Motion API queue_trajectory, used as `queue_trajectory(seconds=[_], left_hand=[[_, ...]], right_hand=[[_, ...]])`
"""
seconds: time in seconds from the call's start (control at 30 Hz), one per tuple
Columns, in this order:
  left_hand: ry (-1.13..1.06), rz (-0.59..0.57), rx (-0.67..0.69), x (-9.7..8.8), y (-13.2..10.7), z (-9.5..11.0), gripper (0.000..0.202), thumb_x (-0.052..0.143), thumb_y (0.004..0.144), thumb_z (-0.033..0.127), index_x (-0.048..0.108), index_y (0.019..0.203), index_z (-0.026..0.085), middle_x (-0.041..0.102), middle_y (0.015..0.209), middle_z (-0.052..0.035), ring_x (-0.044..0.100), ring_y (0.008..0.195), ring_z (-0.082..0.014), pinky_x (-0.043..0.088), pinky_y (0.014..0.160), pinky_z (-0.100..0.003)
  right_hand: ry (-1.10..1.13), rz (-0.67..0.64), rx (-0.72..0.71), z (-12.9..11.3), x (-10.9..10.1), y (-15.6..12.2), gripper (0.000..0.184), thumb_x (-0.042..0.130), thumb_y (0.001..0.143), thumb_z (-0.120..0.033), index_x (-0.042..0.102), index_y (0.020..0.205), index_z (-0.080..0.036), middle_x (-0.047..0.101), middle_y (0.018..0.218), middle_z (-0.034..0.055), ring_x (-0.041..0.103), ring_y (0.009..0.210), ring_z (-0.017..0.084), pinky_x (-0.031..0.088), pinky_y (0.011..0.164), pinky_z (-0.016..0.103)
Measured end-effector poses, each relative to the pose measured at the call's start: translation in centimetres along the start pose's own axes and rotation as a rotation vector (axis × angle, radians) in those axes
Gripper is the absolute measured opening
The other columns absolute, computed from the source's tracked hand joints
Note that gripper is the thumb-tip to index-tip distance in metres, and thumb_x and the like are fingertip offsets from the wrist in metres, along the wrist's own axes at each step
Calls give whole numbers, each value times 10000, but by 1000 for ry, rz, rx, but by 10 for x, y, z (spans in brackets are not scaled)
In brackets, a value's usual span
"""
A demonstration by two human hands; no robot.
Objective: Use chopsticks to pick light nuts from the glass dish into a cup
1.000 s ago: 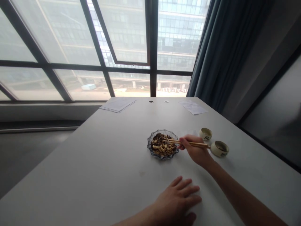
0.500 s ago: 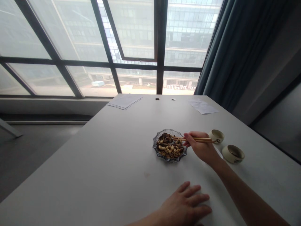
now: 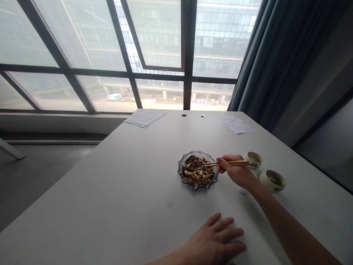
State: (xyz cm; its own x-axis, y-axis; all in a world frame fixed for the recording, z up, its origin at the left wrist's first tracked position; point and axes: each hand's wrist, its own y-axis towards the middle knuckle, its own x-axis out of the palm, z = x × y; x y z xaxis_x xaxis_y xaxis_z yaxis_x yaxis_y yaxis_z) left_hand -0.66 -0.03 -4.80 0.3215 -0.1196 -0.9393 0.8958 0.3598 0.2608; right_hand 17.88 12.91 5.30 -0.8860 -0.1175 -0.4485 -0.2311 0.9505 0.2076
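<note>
Right hand [image 3: 238,173], arm extended, grips wooden chopsticks [image 3: 227,163]; tips rest over scalloped glass dish of nuts and seeds [image 3: 197,174] at centre of white table [image 3: 110,191]. Left hand [image 3: 215,241] lies open, palm down.

Pair of light wooden chopsticks [image 3: 239,162], held nearly level and close together in the right hand [image 3: 238,175]. The tips point left over the right edge of the dish [image 3: 179,170], right at the food. The dish is small, clear scalloped glass, sitting flat mid-counter [image 3: 124,191]. It's heaped with pale peanuts [image 3: 197,176] on the near side and dark seeds [image 3: 193,160] on the far side.
</note>
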Motion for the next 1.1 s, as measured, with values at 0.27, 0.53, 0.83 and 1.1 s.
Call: queue_trajectory(seconds=[0.27,0.53,0.83,1.1], left_hand=[[25,16,5,5,0,-2,423,369,1100,521,558,1398,288,476,1582,37,410,1483,-234,302,1246,-439],[77,36,20,8,-1,-3,407,409,1095,498,584,1397,288,495,1570,21,416,1476,-229,329,1235,-432],[140,72,37,15,-2,-5,391,408,1099,484,588,1391,297,484,1576,47,429,1464,-226,345,1224,-430],[115,58,24,12,-2,-4,370,436,1095,466,574,1395,301,476,1583,32,405,1484,-228,308,1240,-420]], right_hand=[[27,67,-47,16,1,6,476,590,966,-585,740,797,-167,731,662,63,623,528,160,483,495,265],[54,51,-13,7,-9,6,445,654,925,-584,755,818,-164,763,729,87,689,615,190,539,562,281],[-33,-12,-59,4,-5,3,368,642,955,-480,725,751,-186,752,719,55,690,661,182,536,621,272],[-110,-44,-105,-1,-6,1,348,649,953,-462,705,729,-201,734,692,31,659,632,177,498,584,276]])
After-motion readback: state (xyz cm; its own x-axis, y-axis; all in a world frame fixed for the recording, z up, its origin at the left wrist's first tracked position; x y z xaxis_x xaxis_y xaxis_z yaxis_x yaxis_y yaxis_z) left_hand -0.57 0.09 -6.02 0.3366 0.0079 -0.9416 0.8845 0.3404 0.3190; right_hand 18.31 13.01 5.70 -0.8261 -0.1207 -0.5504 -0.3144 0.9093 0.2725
